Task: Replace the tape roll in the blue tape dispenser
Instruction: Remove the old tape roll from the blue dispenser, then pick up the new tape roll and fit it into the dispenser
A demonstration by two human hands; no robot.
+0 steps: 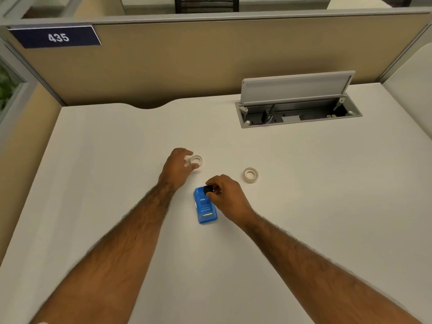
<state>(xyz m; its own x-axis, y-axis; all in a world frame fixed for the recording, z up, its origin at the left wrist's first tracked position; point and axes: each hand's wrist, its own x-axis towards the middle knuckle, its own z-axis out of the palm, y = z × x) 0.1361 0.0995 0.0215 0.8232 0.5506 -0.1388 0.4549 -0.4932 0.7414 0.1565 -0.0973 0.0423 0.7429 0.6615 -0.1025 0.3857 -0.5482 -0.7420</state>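
The blue tape dispenser (205, 205) lies on the bench (304, 206), its roll bay seemingly empty. At its far end the right hand (225, 195) pinches a small black hub (207, 190). Beyond the dispenser, the left hand (177, 167) hangs loosely spread beside a near-spent roll (196, 161), not gripping it. A fuller roll (250, 175) lies right of the dispenser. Judging by this, the old roll is out; next, thread the hub through the fuller roll
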